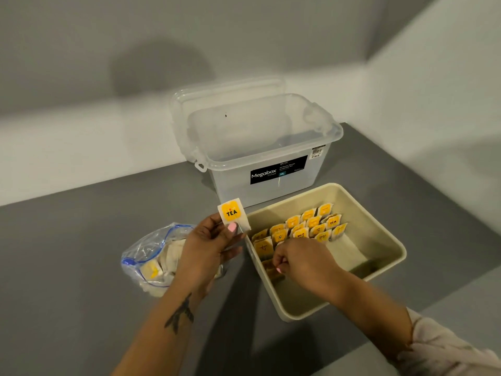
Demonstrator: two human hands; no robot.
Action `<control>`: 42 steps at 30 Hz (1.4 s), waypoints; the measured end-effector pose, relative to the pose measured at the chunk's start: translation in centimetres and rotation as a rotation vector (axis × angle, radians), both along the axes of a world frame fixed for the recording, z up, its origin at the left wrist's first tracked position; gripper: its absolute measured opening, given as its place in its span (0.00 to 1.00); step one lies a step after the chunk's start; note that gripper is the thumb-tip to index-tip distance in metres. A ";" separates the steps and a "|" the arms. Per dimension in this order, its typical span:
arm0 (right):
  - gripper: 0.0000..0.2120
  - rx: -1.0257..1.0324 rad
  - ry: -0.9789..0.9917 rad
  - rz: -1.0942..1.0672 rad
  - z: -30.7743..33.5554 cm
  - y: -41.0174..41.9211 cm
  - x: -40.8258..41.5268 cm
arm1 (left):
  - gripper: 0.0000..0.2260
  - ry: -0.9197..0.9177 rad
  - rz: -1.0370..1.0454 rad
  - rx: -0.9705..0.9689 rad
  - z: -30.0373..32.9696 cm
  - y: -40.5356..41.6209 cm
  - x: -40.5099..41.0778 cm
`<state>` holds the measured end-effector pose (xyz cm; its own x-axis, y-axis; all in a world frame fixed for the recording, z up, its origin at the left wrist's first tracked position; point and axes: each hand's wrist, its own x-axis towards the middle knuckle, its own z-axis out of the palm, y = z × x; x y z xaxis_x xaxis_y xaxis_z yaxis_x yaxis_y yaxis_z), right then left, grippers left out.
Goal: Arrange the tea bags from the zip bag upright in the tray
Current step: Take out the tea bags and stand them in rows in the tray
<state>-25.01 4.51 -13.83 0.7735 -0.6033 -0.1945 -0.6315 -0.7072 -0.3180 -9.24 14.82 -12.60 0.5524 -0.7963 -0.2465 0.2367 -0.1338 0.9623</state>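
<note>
On the left, the zip bag (pixel 154 263) lies crumpled on the grey table (pixel 67 253), clear plastic with a blue seal strip, several white tea bags with yellow tags showing through it. Just right of it and partly over it, the left hand (pixel 208 245) is raised, thumb and fingers pinching one tea bag (pixel 233 217) by its lower edge. That bag is a white square sachet with a yellow rounded label reading "TEA" in black; it is held upright above the table, just beside the tray's left corner.

Behind stands a clear box (pixel 260 156), open, its lid (pixel 227 96) leaning up behind it. A black label on its front reads "Megabox" with "12L" in a small teal patch; the finer print and the price sticker at the upper right are too small to read.

The beige tray (pixel 379 229) sits in front of the box. Inside, rows of tea bags (pixel 306 226) stand upright along the left side, yellow tags up, one readable as "TEA". The right hand (pixel 301 261) reaches into the tray at the near end of the rows, fingers curled down among the bags; whether it grips one I cannot tell. A pale patterned sleeve (pixel 444 346) covers the right forearm.
</note>
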 end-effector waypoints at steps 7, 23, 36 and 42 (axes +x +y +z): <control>0.09 -0.020 -0.017 0.000 -0.7 -0.1 0.3 | 0.10 0.004 0.014 0.012 0.2 0.1 -0.1; 0.08 0.013 -0.150 -0.057 1.8 -1.2 -0.7 | 0.13 -0.230 -0.028 0.047 0.6 -0.9 -0.9; 0.04 0.157 -0.405 -0.140 6.6 -3.3 -1.2 | 0.17 -0.692 -0.218 0.156 0.9 -2.6 -3.7; 0.03 0.129 -0.335 -0.117 6.3 -3.5 -2.8 | 0.20 -0.688 -0.248 0.147 0.6 -2.6 -3.9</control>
